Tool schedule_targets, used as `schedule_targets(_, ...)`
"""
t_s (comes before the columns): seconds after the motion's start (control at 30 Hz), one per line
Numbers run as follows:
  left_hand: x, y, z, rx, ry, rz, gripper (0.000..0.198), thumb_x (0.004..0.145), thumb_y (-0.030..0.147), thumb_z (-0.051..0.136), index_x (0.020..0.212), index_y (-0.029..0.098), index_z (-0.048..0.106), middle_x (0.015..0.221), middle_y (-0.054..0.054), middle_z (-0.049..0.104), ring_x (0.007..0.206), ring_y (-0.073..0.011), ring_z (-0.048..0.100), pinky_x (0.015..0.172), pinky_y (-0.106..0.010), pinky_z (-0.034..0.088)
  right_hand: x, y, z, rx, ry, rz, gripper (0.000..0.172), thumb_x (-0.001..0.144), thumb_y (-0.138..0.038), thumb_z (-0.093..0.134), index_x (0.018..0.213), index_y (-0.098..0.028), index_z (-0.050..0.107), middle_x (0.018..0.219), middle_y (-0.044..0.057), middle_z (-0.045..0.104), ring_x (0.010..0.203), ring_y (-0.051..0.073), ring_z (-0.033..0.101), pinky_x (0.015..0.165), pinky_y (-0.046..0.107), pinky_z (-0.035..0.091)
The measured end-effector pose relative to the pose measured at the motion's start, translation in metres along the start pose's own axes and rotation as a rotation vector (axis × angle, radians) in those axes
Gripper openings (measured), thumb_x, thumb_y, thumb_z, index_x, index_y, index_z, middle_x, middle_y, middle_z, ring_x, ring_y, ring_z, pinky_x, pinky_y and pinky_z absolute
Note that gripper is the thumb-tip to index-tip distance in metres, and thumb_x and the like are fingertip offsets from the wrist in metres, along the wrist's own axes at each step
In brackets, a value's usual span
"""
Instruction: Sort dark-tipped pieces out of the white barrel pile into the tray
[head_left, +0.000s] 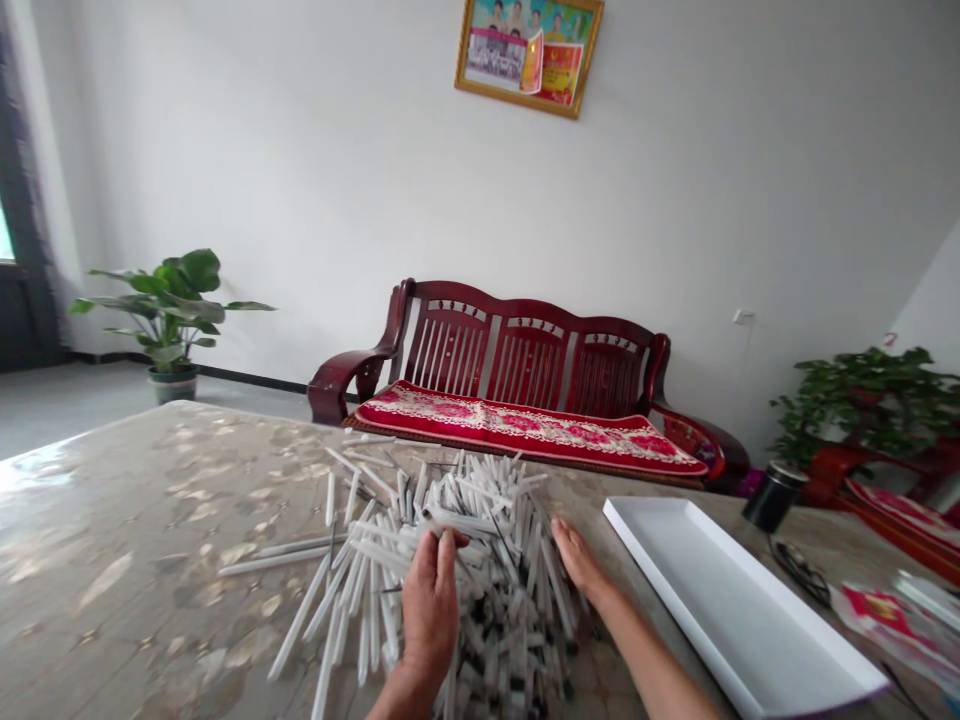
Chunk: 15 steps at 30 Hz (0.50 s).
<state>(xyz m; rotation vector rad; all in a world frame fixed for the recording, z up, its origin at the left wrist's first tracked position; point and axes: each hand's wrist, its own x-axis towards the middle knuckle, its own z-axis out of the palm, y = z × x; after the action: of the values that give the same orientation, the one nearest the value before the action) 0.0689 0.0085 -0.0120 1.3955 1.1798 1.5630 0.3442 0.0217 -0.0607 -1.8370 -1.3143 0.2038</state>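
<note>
Head view, only one angle here. Big messy heap of white pens (491, 515) sits mid-bench (150, 530), with a few strays lying loose off to its left side.

Left hand (430, 600) is on top of the heap, back to the camera, fingers pressed together and the tips curled over a pen or two. I can't tell if it's really gripping them or just resting there. Right hand (579, 560) lies flat against the heap's right edge, fingers straight and together, holding nothing.

A white tray (720, 600) is just right of the heap. Past it there's a black cup (772, 495) and glasses (799, 571).

Progress-wise I'd say it's barely started. Every pen I can see is in the heap or loose on the bench, all crisscrossed, none lined up, and none show in the tray. So pretty much the whole heap is left.
</note>
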Motion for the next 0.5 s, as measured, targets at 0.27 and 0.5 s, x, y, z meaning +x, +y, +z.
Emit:
schedule_targets(0.27,-0.005,0.007,0.013,-0.408,-0.09,-0.198,0.04,0.081,0.056,0.058,0.084,0.017,0.066,0.072,0.0,0.06,0.055,-0.0107,0.048,0.054,-0.024,0.043,-0.041,-0.02,0.004,0.125,-0.145,0.049,0.081,0.084,-0.07,0.033,0.136,-0.012,0.055,0.144,0.015,0.051,0.136,0.026,0.045,0.115,0.041,0.033)
schedule_targets(0.5,-0.014,0.009,0.023,-0.717,-0.207,-0.413,0.046,0.068,0.053,0.074,0.096,0.017,0.065,0.068,0.004,0.057,0.06,-0.0104,0.056,0.059,-0.024,0.05,-0.048,-0.03,-0.005,0.343,-0.061,0.139,0.094,0.073,-0.08,0.044,0.136,-0.011,0.054,0.149,0.016,0.045,0.142,0.029,0.035,0.119,0.042,0.025)
